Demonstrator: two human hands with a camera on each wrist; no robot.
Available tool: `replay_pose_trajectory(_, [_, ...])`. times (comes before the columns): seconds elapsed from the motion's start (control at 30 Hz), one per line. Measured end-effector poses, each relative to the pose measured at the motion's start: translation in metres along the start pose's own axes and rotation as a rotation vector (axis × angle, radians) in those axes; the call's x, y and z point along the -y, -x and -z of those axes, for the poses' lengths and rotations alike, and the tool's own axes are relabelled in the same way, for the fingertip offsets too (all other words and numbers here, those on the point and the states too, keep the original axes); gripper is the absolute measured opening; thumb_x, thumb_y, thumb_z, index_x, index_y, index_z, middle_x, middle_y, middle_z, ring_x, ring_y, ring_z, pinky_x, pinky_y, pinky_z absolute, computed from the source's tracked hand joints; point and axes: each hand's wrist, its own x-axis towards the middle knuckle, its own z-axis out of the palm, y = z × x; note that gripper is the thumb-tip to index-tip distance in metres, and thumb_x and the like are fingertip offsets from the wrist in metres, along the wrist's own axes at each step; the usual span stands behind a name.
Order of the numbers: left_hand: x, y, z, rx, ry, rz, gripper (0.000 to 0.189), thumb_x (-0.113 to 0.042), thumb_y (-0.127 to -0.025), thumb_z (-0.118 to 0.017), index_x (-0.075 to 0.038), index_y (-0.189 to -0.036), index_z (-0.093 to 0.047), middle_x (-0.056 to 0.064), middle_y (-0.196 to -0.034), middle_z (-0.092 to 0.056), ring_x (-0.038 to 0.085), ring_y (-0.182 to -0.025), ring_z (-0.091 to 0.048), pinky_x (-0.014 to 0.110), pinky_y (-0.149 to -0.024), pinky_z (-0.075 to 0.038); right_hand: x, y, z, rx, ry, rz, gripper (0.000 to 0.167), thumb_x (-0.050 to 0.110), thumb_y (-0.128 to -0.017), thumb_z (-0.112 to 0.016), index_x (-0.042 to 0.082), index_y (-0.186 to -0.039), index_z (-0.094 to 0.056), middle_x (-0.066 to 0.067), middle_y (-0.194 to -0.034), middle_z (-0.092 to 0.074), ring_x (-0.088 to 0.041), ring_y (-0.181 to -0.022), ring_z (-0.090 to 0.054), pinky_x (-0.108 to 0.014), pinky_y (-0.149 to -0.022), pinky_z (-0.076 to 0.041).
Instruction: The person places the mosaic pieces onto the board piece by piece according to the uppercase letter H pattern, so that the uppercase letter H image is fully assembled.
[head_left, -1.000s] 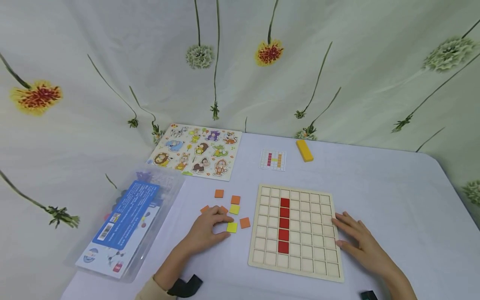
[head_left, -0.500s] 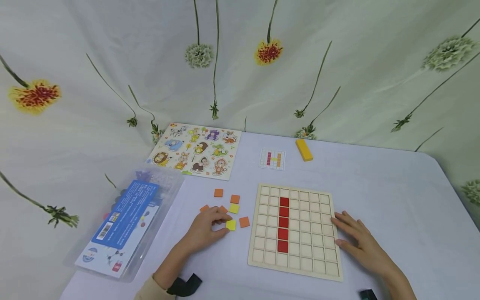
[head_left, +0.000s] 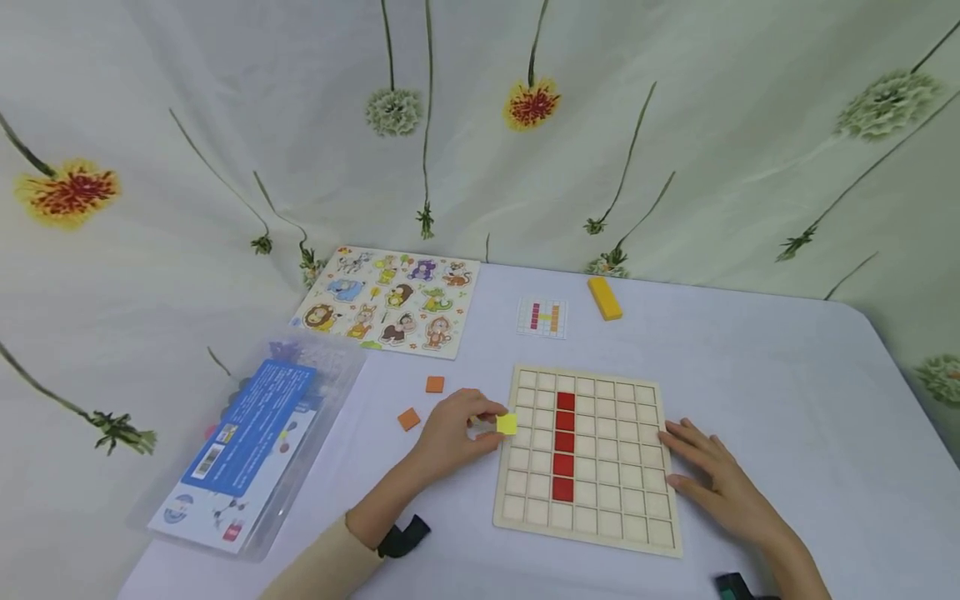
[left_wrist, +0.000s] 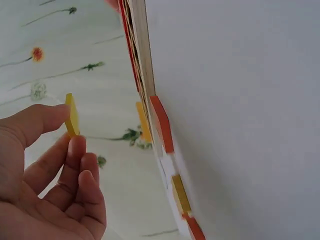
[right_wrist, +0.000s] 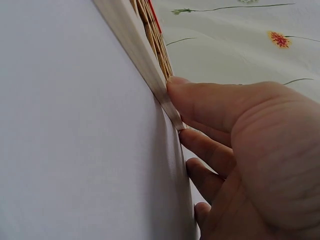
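Observation:
Between thumb and fingertips my left hand (head_left: 455, 433) pinches a yellow square tile (head_left: 507, 424), held up off the table as the left wrist view shows. In the head view that tile overlaps the left rim of the wooden grid board (head_left: 588, 540). A column of several red tiles (head_left: 564, 442) sits in the board's third column of cells. My right hand (head_left: 716, 477) touches the board's right edge with thumb and fingertips, its fingers fairly straight. Low in the left wrist view, an orange tile (left_wrist: 162, 125) and a yellow tile (left_wrist: 181, 194) lie on the table.
Two orange tiles (head_left: 435, 384) show left of my left hand. Behind the board lie a small pattern card (head_left: 542, 317) and a yellow block (head_left: 604, 298). An animal puzzle board (head_left: 386, 302) and a clear plastic box (head_left: 258, 450) with a blue label stand at the left.
My left hand has lifted the yellow tile from the table and carried it right to the board's left rim. My right hand stays at the board's right edge.

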Motion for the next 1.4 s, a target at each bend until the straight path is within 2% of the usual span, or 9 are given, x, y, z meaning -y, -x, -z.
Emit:
replay_pose_trajectory(0.23, [-0.032,-0.022,-0.034,0.074,0.010,-0.060,0.024,-0.014,-0.081,-0.078,-0.010,-0.105,-0.074,0.001,-0.084,-0.065,0.016,-0.083,-0.057,0.019,-0.069,-0.045,-0.001,-0.003,-0.002,0.014,0.012,-0.002,0.054,0.012,-0.086,-0.071,0.006,-0.137,-0.055,-0.024,-0.143,-0.047,0.013,-0.144,-0.012,-0.009,-0.114,0.005])
replay_pose_trajectory(0.43, [-0.041,-0.035,-0.058,0.098,-0.021,-0.038,0.025,-0.016,-0.081,-0.079,-0.010,-0.104,-0.075,-0.002,-0.082,-0.064,0.010,-0.081,-0.055,0.014,-0.068,-0.043,-0.001,-0.005,-0.002,0.009,0.020,0.018,0.054,0.010,-0.086,-0.071,0.005,-0.137,-0.055,-0.024,-0.143,-0.048,0.012,-0.144,-0.013,-0.008,-0.113,0.004])
replay_pose_trajectory(0.53, [-0.042,-0.040,-0.066,0.133,-0.029,-0.024,0.025,-0.017,-0.081,-0.079,-0.010,-0.104,-0.075,-0.003,-0.081,-0.062,0.008,-0.079,-0.052,0.013,-0.066,-0.041,-0.001,-0.004,-0.001,0.004,0.023,0.023,0.055,0.010,-0.085,-0.072,0.005,-0.137,-0.055,-0.023,-0.143,-0.048,0.012,-0.144,-0.013,-0.008,-0.113,0.004])
replay_pose_trajectory(0.73, [-0.042,-0.043,-0.076,0.193,-0.038,-0.018,0.022,-0.016,-0.081,-0.078,-0.009,-0.102,-0.075,-0.005,-0.079,-0.061,0.004,-0.076,-0.047,0.013,-0.064,-0.039,-0.002,-0.002,0.000,0.009,-0.001,0.017,0.054,0.009,-0.086,-0.070,0.004,-0.138,-0.054,-0.024,-0.143,-0.047,0.010,-0.145,-0.013,-0.009,-0.114,0.004])
replay_pose_trajectory(1.07, [-0.043,-0.047,-0.082,0.228,-0.095,-0.016,0.021,-0.017,-0.080,-0.079,-0.011,-0.099,-0.077,-0.009,-0.075,-0.059,0.003,-0.075,-0.047,0.013,-0.062,-0.037,-0.001,0.001,0.000,0.011,-0.005,-0.022,0.054,0.011,-0.087,-0.070,0.005,-0.138,-0.054,-0.024,-0.145,-0.046,0.013,-0.143,-0.011,-0.014,-0.117,0.006])
replay_pose_trajectory(1.4, [-0.046,-0.049,-0.086,0.246,-0.169,-0.046,0.023,-0.021,-0.079,-0.081,-0.014,-0.101,-0.078,-0.009,-0.071,-0.057,0.003,-0.073,-0.046,0.013,-0.059,-0.035,-0.002,0.000,0.000,0.014,-0.002,-0.013,0.058,0.010,-0.086,-0.071,0.005,-0.140,-0.052,-0.027,-0.144,-0.045,0.013,-0.143,-0.010,-0.010,-0.115,0.007])
